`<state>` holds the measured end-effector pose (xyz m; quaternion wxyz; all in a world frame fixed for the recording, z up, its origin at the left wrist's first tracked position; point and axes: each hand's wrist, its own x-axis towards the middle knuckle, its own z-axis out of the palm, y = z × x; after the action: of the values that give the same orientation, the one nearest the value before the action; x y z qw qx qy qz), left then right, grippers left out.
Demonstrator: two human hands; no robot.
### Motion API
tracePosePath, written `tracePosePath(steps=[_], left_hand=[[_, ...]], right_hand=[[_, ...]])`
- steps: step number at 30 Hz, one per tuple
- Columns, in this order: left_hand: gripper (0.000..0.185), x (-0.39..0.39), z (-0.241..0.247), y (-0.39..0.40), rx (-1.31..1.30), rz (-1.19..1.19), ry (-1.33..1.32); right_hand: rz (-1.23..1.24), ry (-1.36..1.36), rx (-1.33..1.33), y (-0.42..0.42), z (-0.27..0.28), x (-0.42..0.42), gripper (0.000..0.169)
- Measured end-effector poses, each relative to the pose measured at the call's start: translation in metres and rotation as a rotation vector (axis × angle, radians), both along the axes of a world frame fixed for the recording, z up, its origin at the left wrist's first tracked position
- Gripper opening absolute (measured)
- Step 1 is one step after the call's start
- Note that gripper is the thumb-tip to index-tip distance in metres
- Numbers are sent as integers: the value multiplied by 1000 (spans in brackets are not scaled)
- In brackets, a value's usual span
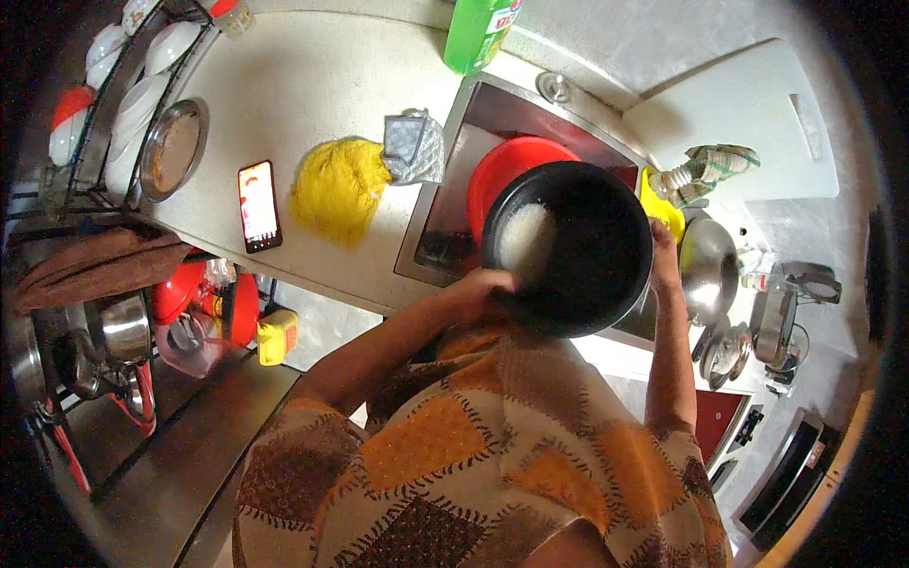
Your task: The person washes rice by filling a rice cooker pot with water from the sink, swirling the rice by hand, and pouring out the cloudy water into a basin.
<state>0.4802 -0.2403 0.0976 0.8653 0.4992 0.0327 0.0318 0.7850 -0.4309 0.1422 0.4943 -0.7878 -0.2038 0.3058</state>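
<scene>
A round black pot is tilted over the steel sink, with some white grains that look like rice on the left side of its inside. My left hand grips the pot's lower left edge. On the right side, my right hand holds the rim, its fingers partly hidden. Beneath the pot, a red plastic basin sits in the sink and is partly covered by it.
Left of the sink lie a silver quilted pad, a yellow cloth and a lit phone. A green bottle stands behind the sink. At the right are a yellow object and a metal bowl; a dish rack stands far left.
</scene>
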Motion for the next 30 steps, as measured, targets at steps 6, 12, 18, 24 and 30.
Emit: tracePosePath(steps=[6, 12, 18, 24, 30], left_hand=[[24, 48, -28, -2, -246, -81, 559], [27, 95, 24, -9, -218, 13, 591], [39, 123, -16, -13, -540, -83, 623], [44, 133, 20, -10, -403, -78, 531], [38, 135, 18, -17, -281, -42, 507]], right_hand=[[185, -1129, -589, -18, 11, 86, 40], [489, -1410, -855, -51, -6, 148, 41], [505, -1328, -918, -67, -22, 152, 41], [291, -1058, -666, -75, -31, 156, 44], [-183, -51, 6, -69, -33, 109, 47]])
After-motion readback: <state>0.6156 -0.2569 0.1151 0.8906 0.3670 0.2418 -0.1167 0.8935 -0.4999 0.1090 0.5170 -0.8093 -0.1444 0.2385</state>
